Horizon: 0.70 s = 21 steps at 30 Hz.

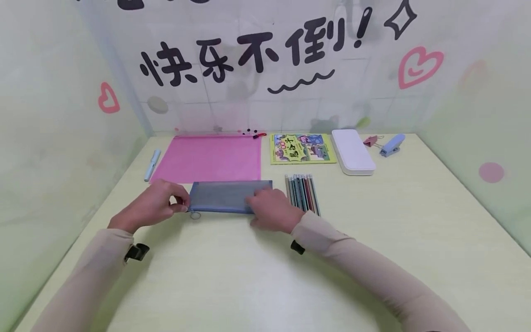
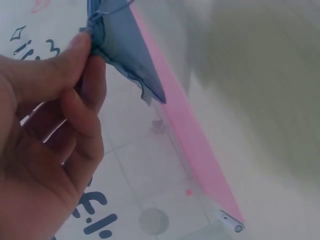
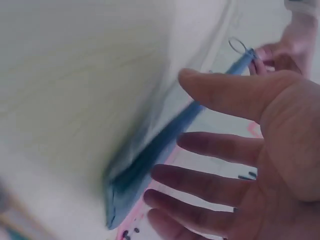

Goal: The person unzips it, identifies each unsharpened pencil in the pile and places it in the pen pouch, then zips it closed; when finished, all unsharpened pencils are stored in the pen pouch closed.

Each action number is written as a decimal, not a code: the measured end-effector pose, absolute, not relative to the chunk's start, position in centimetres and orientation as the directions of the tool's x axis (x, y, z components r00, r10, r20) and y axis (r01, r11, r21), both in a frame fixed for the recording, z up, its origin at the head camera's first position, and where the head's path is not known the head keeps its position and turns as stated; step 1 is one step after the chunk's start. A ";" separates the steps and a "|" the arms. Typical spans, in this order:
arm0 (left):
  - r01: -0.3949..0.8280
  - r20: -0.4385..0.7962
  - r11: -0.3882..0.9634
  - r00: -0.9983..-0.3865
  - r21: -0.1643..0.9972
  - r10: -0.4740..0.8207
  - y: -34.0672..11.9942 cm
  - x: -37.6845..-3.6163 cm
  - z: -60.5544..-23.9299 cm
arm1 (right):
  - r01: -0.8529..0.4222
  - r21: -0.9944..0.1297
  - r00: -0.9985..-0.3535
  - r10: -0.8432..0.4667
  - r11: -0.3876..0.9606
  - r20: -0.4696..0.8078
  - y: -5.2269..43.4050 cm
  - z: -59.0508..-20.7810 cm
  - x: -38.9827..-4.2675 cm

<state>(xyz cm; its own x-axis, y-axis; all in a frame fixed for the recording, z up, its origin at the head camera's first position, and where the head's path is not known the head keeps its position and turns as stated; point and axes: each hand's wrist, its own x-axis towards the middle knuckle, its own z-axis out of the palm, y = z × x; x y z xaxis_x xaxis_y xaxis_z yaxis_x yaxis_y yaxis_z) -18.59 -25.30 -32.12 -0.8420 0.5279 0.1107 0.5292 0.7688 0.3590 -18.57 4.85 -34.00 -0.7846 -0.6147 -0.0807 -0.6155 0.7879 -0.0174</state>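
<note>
Pale green desk (image 1: 415, 240) and white tiled wall with black lettering are seen. At far left a pen (image 1: 152, 164) lies beside a pink mesh folder (image 1: 209, 158). The blue mesh pouch (image 1: 226, 196), lying flat just before the folder, is pinched at its left end by the left hand (image 1: 151, 205). The right hand (image 1: 271, 210), fingers straight and relaxed, rests on the pouch's right end. Pencils (image 1: 303, 192), a booklet (image 1: 300, 148), a white case (image 1: 352, 151) and a stapler (image 1: 392, 145) are laid rightward.
</note>
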 end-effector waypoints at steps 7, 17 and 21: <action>0.512 0.135 0.742 -0.851 0.433 0.508 -24.8 -18.2 -30.7 | -0.677 -0.016 -0.732 -0.672 0.735 0.109 2.4 -33.3 -18.3; 0.453 0.133 0.729 -0.881 0.513 0.454 -24.1 -17.9 -28.7 | -0.746 -0.038 -0.619 -0.672 0.664 0.405 1.6 -32.4 -18.5; 0.428 0.138 0.716 -0.893 0.551 0.428 -24.3 -17.8 -28.6 | -0.764 -0.060 -0.577 -0.639 0.642 0.509 1.7 -32.2 -18.9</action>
